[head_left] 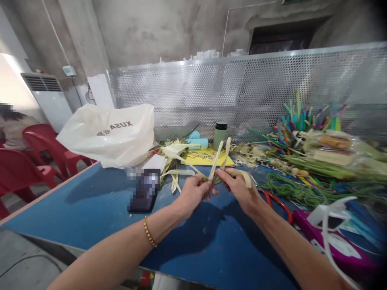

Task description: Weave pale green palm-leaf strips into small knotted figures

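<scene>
Behind the blue surface (102,201) stands a perforated screen (181,88); a white bag (115,129) and a phone (144,191) lie toward the left, a green bottle (220,137) near the middle. As the head view shows, the left hand (193,192) closes thumb and fingers in a pinch on pale strips (227,149), and the right hand (238,186) pinches them just beside it, so they sit between both hands above the surface, two ends pointing up. Folding or interlacing seems to be the step in hand; the next move likely calls for a steady left pinch while right fingertips guide one loose end.
</scene>
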`<state>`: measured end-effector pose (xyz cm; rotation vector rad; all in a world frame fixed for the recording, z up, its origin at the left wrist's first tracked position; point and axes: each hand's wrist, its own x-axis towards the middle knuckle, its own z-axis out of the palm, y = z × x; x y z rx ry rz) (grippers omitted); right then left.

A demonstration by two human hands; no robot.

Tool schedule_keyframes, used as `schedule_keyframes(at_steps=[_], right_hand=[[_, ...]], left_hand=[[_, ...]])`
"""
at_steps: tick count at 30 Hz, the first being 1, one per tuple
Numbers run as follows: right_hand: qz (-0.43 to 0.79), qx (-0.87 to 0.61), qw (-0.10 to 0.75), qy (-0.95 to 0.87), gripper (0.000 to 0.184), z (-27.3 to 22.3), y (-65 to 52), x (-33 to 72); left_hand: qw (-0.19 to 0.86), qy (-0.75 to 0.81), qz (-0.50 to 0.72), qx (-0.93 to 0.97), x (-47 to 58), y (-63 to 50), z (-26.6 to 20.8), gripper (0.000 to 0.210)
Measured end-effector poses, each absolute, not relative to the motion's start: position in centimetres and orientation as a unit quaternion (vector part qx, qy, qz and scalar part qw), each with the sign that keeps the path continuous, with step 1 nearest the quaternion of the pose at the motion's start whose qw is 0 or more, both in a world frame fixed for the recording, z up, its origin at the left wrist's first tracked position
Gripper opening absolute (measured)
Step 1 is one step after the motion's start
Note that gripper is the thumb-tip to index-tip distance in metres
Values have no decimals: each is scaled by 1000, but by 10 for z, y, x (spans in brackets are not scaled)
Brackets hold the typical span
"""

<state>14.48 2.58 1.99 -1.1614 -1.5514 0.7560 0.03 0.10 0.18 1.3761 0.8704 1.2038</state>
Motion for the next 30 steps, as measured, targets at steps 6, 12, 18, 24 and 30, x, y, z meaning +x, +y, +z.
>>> schedule_keyframes(at_steps=[6, 12, 18, 24, 30], right_hand=[[381, -460, 530, -602, 34, 26, 17, 144], [454, -414, 550, -565, 37, 24, 17, 143], [469, -398, 570, -545, 37, 26, 16, 146], [457, -388, 581, -549, 36, 26, 17, 147], [433, -401, 585, -556, 36, 30, 14, 146]], left_hand=[[575, 332, 512, 545, -2, 4, -3, 22], [562, 337, 509, 559, -2, 5, -4, 22], [578, 322, 505, 554, -2, 1, 2, 22], [542, 384, 486, 568, -4, 4, 5, 26], [525, 387, 502, 567, -5, 7, 6, 17]])
